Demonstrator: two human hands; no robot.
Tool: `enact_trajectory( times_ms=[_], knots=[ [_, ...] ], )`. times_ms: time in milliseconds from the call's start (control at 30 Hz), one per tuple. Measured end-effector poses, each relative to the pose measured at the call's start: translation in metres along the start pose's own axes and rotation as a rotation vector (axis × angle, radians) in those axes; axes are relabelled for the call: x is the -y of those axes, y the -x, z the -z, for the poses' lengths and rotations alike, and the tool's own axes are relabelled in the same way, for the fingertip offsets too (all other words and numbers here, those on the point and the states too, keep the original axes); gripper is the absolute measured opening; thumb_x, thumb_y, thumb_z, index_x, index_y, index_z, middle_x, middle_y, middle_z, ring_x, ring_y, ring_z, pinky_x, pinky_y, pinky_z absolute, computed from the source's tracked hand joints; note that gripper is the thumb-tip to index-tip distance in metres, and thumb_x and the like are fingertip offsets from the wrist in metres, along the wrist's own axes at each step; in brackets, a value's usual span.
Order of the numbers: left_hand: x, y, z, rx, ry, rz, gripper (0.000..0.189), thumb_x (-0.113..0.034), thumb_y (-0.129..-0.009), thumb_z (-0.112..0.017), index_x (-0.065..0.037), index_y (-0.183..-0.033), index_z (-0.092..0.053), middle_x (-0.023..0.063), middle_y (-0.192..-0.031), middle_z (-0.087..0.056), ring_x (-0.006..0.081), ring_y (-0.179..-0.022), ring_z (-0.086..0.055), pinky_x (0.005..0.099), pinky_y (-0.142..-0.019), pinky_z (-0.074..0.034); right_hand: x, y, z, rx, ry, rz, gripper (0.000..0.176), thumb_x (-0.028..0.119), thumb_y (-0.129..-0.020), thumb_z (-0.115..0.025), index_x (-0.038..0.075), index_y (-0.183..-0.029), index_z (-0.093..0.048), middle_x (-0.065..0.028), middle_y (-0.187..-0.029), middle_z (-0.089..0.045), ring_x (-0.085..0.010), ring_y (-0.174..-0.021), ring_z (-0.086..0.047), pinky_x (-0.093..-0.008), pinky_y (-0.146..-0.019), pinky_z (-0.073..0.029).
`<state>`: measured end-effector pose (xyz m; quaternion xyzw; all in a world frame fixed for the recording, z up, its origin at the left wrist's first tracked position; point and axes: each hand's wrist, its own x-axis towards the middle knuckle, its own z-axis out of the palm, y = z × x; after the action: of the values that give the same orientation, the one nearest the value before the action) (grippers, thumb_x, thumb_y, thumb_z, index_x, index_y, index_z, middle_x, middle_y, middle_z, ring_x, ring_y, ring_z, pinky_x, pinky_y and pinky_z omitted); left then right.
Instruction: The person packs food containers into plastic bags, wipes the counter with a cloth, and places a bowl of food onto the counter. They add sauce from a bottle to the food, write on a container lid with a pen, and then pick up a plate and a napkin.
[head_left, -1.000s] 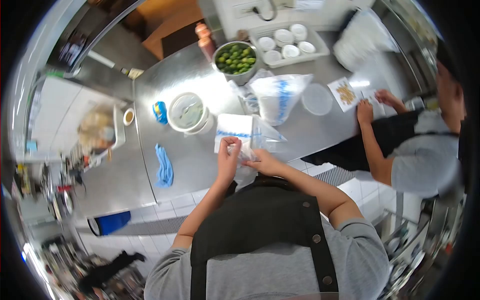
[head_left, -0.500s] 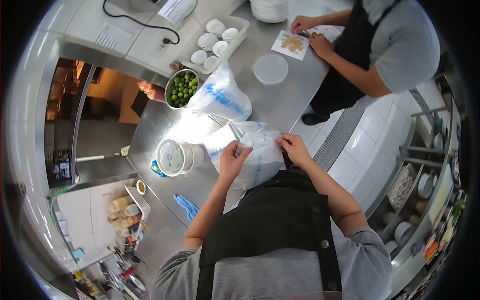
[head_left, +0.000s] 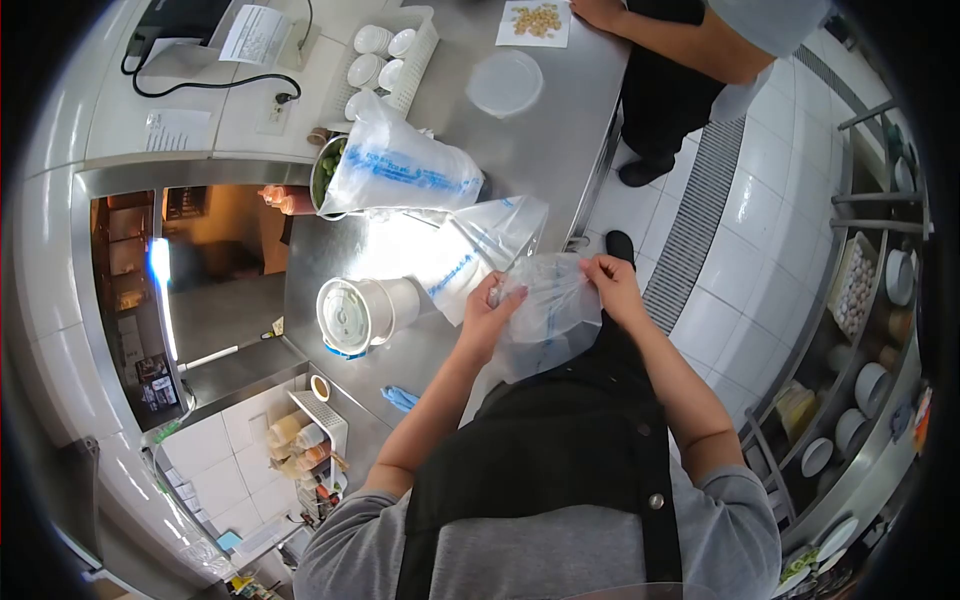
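Observation:
A thin clear plastic bag (head_left: 551, 318) hangs in front of my apron, pinched at its upper edge by both hands. My left hand (head_left: 492, 318) grips its left side, thumb toward the middle. At the bag's upper right corner, my right hand (head_left: 612, 287) has its fingers closed on the plastic. Just beyond lies a flat pile of bags with blue print (head_left: 478, 255) on the steel counter. Behind that stands a bulging white bag with blue lettering (head_left: 405, 165). A lidded white bucket (head_left: 352, 314) is left of my left hand.
The steel counter (head_left: 440, 65) carries a round plastic lid (head_left: 505, 83), a basket of white cups (head_left: 413, 75), a partly hidden bowl of limes (head_left: 326, 172) and a blue cloth (head_left: 399, 398). A co-worker's arm (head_left: 685, 45) rests near a white board (head_left: 533, 24). Shelves with bowls (head_left: 872, 388) stand right.
My view has turned and shifted. The bag in my hands is now apart from the printed bags on the counter and nearer my body, its sides drawn outward.

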<state>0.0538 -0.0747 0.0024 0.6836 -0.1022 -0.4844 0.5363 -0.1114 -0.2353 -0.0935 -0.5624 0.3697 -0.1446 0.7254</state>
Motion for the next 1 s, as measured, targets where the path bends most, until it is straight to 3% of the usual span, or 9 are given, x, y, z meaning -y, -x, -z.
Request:
enact_trajectory(
  times_ms=[167,300,433,500,600,700,800,900,1000],
  knots=[
    [0.017,0.004,0.006,0.012,-0.098,0.104,0.017,-0.019,-0.094,-0.072,-0.004,-0.101,-0.07,-0.0043,-0.08,-0.063,0.0028,-0.068,-0.052,0.0211,-0.059,-0.04,-0.037,0.01,-0.002,-0.265,-0.041,0.05,0.035,0.024,-0.101,-0.063,0.002,-0.074,-0.056,0.0061,-0.063,-0.04,-0.005,-0.06,-0.033,-0.0249,-0.056,-0.029],
    [0.026,0.008,0.003,0.025,-0.138,0.076,0.019,-0.022,-0.094,-0.073,-0.004,-0.092,-0.072,-0.006,-0.072,-0.06,0.0018,-0.061,-0.046,0.0211,-0.053,-0.032,-0.062,0.02,-0.002,-0.377,-0.19,-0.044,0.021,0.02,-0.102,-0.06,0.004,-0.087,-0.061,0.007,-0.069,-0.044,-0.0046,-0.066,-0.037,-0.0232,-0.059,-0.03],
    [0.034,0.013,0.004,0.023,-0.137,0.089,0.021,-0.024,-0.097,-0.07,-0.004,-0.091,-0.072,-0.006,-0.067,-0.056,0.0023,-0.057,-0.043,0.0223,-0.052,-0.03,-0.07,0.02,0.005,-0.457,-0.221,-0.03,0.011,0.012,-0.1,-0.06,0.004,-0.093,-0.061,0.0035,-0.077,-0.053,-0.0066,-0.072,-0.049,-0.0246,-0.067,-0.042],
    [0.044,0.014,0.007,-0.007,-0.077,0.103,0.023,-0.025,-0.099,-0.067,-0.005,-0.091,-0.072,-0.0061,-0.065,-0.055,0.0024,-0.056,-0.042,0.0223,-0.051,-0.03,-0.063,0.018,0.01,-0.418,-0.318,-0.031,0.006,0.008,-0.098,-0.061,0.004,-0.095,-0.061,0.0019,-0.081,-0.058,-0.0077,-0.075,-0.053,-0.0249,-0.07,-0.045],
    [0.043,0.016,0.021,0.019,-0.224,0.177,0.026,-0.026,-0.101,-0.064,-0.003,-0.09,-0.07,-0.0041,-0.075,-0.06,0.0036,-0.063,-0.05,0.0217,-0.057,-0.039,-0.045,0.015,0.014,-0.365,-0.314,0.021,0.005,0.007,-0.098,-0.062,0.004,-0.094,-0.061,0.0024,-0.081,-0.058,-0.0067,-0.076,-0.053,-0.0238,-0.07,-0.045],
    [0.039,0.019,0.006,-0.068,-0.093,0.114,0.025,-0.023,-0.101,-0.063,-0.001,-0.096,-0.072,-0.0027,-0.078,-0.063,0.0044,-0.067,-0.052,0.0224,-0.061,-0.042,-0.032,0.009,0.016,-0.278,-0.362,0.062,0.006,0.007,-0.098,-0.062,0.004,-0.093,-0.061,0.0034,-0.08,-0.058,-0.0055,-0.076,-0.053,-0.023,-0.07,-0.045],
    [0.022,0.019,-0.008,-0.032,-0.054,-0.014,0.021,-0.021,-0.1,-0.064,-0.002,-0.1,-0.075,-0.0042,-0.072,-0.059,0.0034,-0.064,-0.046,0.0236,-0.058,-0.037,-0.018,0.009,0.016,-0.158,-0.401,0.049,0.007,0.009,-0.098,-0.062,0.005,-0.092,-0.061,0.0041,-0.08,-0.058,-0.0052,-0.074,-0.053,-0.0224,-0.069,-0.045],
    [0.021,0.009,0.007,-0.022,-0.3,-0.247,0.019,-0.018,-0.099,-0.065,-0.003,-0.104,-0.076,-0.0053,-0.071,-0.059,0.0032,-0.062,-0.046,0.0227,-0.056,-0.037,-0.02,0.005,0.012,-0.115,-0.377,0.125,0.008,0.013,-0.097,-0.063,0.007,-0.093,-0.063,0.0026,-0.08,-0.06,-0.0079,-0.068,-0.054,-0.0226,-0.064,-0.044],
    [-0.005,0.015,0.01,-0.109,-0.221,-0.084,0.02,-0.018,-0.098,-0.066,-0.003,-0.107,-0.076,-0.0064,-0.067,-0.057,0.0027,-0.057,-0.044,0.0219,-0.052,-0.034,-0.028,-0.001,0.004,-0.108,-0.498,0.146,0.016,0.02,-0.099,-0.063,0.006,-0.092,-0.062,-0.0001,-0.078,-0.06,-0.0103,-0.066,-0.056,-0.0238,-0.061,-0.045]
  ],
)
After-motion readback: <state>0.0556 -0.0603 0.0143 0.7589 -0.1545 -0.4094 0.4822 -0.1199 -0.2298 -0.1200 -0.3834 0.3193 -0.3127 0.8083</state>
